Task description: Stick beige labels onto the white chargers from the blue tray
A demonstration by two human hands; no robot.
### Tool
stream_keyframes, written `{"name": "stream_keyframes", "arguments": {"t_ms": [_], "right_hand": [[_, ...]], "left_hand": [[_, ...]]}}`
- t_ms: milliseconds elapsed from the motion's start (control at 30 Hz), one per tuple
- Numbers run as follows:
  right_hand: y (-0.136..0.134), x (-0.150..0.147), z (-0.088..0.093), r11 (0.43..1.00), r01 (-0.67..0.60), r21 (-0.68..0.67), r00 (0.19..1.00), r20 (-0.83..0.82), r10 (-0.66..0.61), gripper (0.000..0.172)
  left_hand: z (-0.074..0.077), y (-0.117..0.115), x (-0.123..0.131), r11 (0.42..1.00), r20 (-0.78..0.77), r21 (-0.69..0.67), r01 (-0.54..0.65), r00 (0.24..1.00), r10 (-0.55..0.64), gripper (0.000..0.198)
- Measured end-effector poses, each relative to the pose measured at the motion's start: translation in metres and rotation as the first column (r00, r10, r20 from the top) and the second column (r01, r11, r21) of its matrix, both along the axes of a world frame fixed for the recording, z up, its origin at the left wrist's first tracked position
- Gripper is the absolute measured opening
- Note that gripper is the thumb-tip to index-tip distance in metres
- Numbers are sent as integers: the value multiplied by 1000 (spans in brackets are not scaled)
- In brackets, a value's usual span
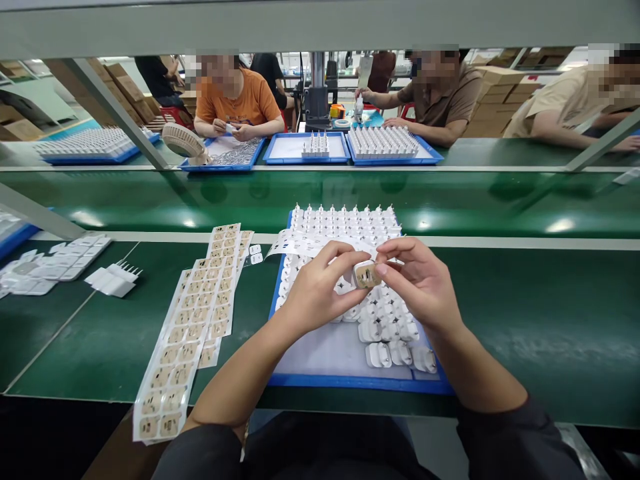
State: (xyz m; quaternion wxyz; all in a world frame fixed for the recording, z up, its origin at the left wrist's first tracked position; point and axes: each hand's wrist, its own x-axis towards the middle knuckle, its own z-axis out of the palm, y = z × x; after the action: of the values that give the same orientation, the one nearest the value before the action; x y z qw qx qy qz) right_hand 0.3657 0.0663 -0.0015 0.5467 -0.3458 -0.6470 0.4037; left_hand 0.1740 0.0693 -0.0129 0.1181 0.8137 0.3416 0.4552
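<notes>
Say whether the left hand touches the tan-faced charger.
Touching. The head view shows the left hand holding the tan-faced charger between its thumb and fingers.

White charger (367, 275), rounded block, tan face (dark-marked) toward camera, held above blue-rimmed tray (360, 381)

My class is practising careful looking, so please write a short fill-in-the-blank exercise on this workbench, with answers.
1. The left hand holds a plug above a tray with a ____ rim.
2. Tan sticker sheets lie to the ____ of the tray.
3. The tray's nearest row holds ____ plugs.
Missing words: blue; left; three.
</notes>
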Motion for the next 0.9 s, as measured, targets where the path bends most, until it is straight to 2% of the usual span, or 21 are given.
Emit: {"name": "stream_keyframes", "arguments": {"t_ms": [600, 900], "right_hand": [[-5, -6, -3, 982, 121, 146, 989, 68, -132, 24], [-3, -7, -8, 950, 169, 263, 967, 143, -212, 27]], "left_hand": [[-1, -1, 2, 998, -16, 52, -17, 1000, 18, 32], [-2, -1, 3, 998, -28, 54, -29, 999, 30, 31]]}}
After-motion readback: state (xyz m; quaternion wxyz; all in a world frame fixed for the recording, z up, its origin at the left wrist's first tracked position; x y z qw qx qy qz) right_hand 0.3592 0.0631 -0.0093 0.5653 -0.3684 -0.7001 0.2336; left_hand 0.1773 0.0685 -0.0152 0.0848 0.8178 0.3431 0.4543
